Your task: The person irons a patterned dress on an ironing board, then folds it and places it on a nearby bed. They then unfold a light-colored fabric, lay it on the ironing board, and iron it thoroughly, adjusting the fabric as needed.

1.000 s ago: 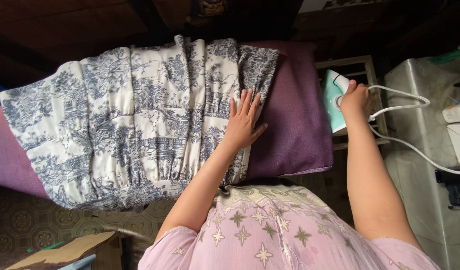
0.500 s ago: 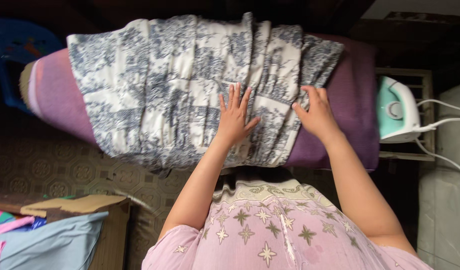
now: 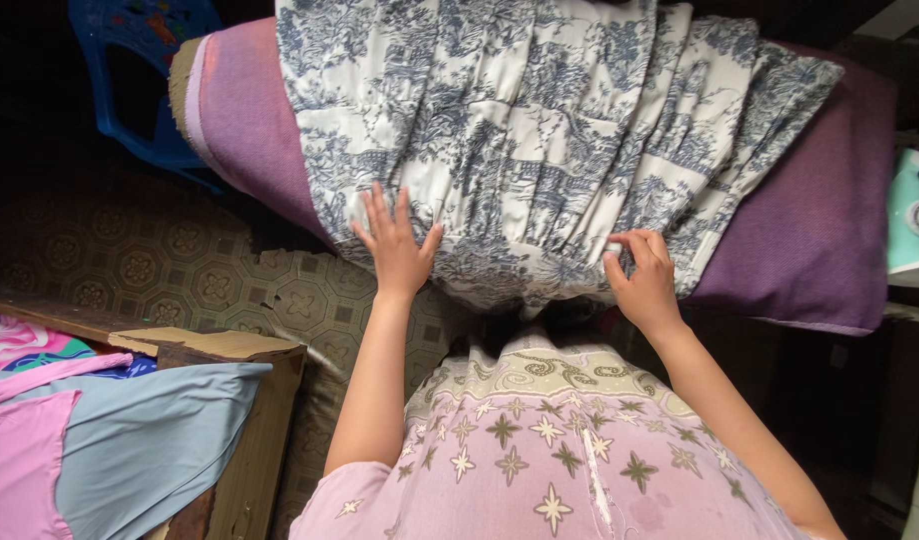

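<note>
left hand [image 3: 394, 250]: flat, fingers spread | right hand [image 3: 644, 275]: fingers curled, pinching

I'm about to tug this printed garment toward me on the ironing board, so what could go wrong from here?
The printed garment already hangs over the near edge of the purple board, so a pull by the right hand pinching its hem could slide it to the tiled floor. The left hand pressing flat may set new creases. The iron stands at the board's end; a jolt might tip it.
</note>
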